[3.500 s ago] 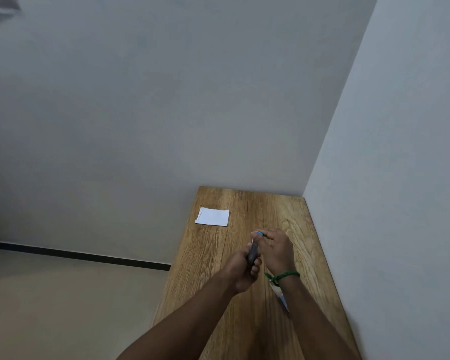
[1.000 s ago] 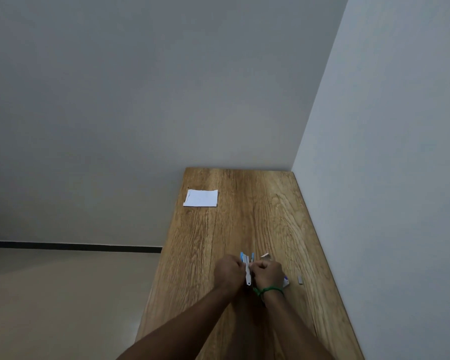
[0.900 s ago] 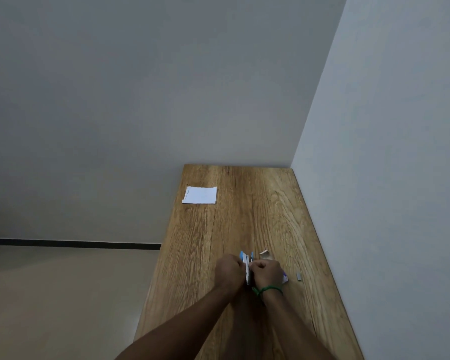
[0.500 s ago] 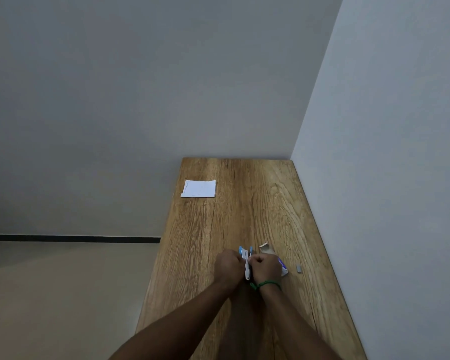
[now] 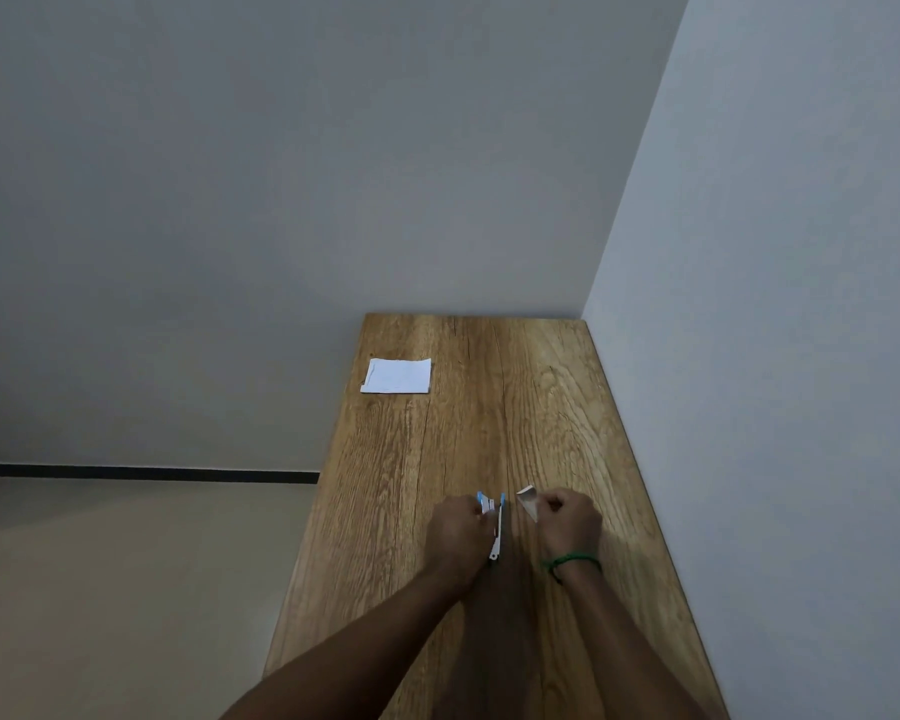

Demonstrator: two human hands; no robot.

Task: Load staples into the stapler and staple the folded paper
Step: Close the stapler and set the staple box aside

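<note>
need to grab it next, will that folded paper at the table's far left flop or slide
The folded paper looks thin and flat, so probably light and a bit floppy. Lying flush on the smooth wooden table, it may slide before lifting.

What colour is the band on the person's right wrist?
Green; the wrist band shows best in the head view.

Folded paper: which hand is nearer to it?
Left. The left hand, gripping the stapler, is nearer the folded paper, far ahead at the left edge of the table. The right hand is farther right, at a small white box.
</note>
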